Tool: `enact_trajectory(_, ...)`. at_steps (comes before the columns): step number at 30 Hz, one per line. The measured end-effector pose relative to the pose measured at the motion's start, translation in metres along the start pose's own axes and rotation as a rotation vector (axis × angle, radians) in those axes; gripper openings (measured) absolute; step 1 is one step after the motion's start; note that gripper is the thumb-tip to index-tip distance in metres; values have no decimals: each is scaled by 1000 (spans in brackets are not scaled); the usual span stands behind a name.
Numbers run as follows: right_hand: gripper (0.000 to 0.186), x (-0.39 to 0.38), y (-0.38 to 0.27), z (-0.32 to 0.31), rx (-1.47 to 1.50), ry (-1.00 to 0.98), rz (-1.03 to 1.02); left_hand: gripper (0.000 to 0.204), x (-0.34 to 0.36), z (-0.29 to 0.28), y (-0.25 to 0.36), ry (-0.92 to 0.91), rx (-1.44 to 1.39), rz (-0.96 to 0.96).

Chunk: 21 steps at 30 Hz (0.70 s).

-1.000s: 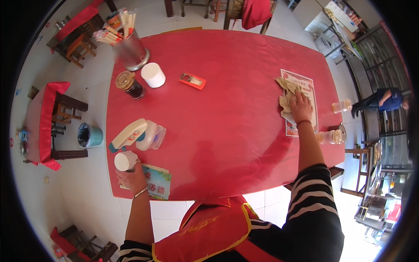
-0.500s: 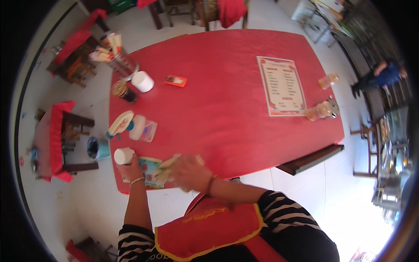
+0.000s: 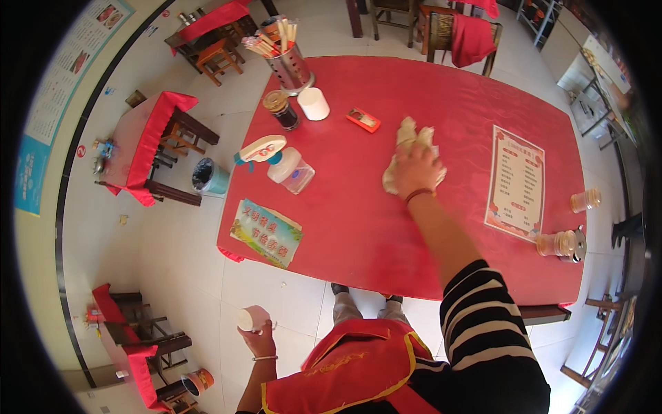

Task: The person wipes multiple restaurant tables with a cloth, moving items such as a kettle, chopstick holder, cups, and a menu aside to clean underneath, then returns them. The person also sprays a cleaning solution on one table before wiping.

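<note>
On the red table (image 3: pixel 345 207), my right hand (image 3: pixel 418 170) presses a cream cloth (image 3: pixel 403 141) flat, fingers spread over it. Folds of the cloth stick out ahead of the fingertips. Below the near left edge, off the table, my left hand (image 3: pixel 258 339) grips a white cylinder (image 3: pixel 252 317); whether it is a cup or a paper roll I cannot tell. A colourful printed card (image 3: pixel 267 233) lies at the near left corner. Beyond it lies a clear spray bottle (image 3: pixel 293 171) with a white and teal head. Ahead of my right hand is a small red-orange box (image 3: pixel 363 119).
Toward the far left stand a metal chopstick holder (image 3: pixel 289 72), a dark-filled jar (image 3: pixel 281 110) and another white cylinder (image 3: pixel 314 103). A menu sheet (image 3: pixel 517 181) lies at the right, beside jars (image 3: pixel 556 243). A bin (image 3: pixel 210 177) and smaller tables (image 3: pixel 134 141) stand on the left.
My right hand has moved the cloth from the near left edge forward and right. My left hand has drawn back off the table with the white cylinder. The card is uncovered, and the view has shifted.
</note>
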State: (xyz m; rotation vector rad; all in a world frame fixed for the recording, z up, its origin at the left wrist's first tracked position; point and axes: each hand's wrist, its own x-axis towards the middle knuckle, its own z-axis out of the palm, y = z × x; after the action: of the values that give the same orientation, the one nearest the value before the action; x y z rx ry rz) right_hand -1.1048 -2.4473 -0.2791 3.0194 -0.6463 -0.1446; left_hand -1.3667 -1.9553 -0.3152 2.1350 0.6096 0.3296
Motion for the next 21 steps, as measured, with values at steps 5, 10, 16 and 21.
enact_trajectory(5, 48, -75, -69, 7, 181, 26, -226, 75, -16, -5, 3, -111, -30, -103)
enact_trajectory(10, 69, -33, -108, -7, 104, 229, -340, 73, -6, 7, -4, -262, -91, -48)
enact_trajectory(16, 70, -37, -115, 1, 250, 66, -414, 79, 34, -31, -35, -269, -32, -79)
enact_trajectory(21, 60, -171, -148, 24, 272, 222, -504, 75, 86, -137, -117, -182, 2, -140)
